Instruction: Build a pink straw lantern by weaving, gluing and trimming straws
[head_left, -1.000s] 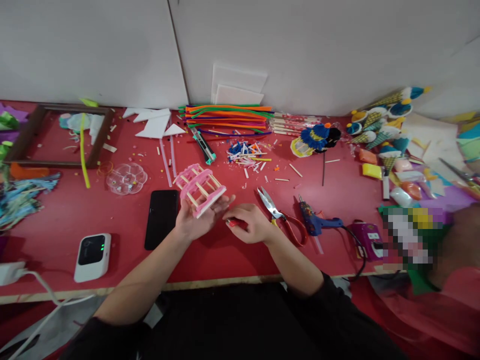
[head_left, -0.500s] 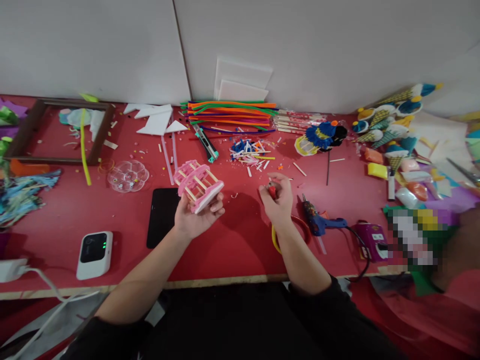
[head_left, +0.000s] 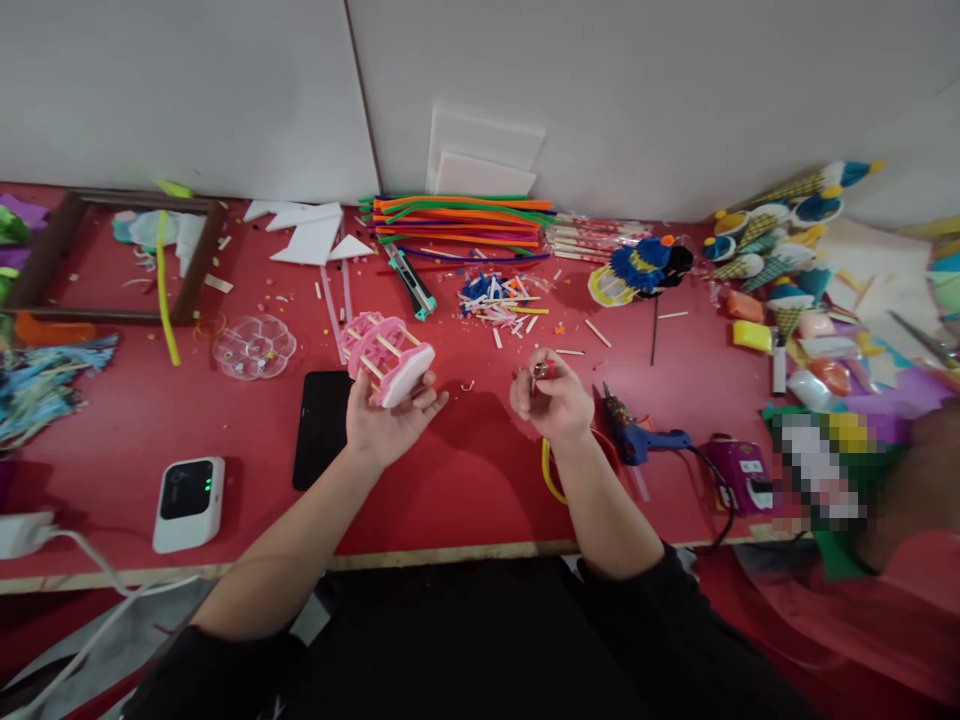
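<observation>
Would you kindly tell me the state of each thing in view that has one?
Left hand: holding pink craft frame
Pink craft frame: tilted
Right hand: gripping small red-and-metal object
Portable hotspot: green lights lit
Smartphone: flat, screen dark
Hot glue gun: lying down, heat unclear
Utility knife: flat, blade unclear
Pipe cleaners: loosely bundled

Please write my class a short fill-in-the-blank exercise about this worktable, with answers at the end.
1. The left hand holds a craft model whose curved bands are ____.
2. The glue gun lies to the ____ of the right hand.
3. The white device shows small ____ lights.
4. The tabletop is coloured ____.

Missing words: pink; right; green; red.
</observation>
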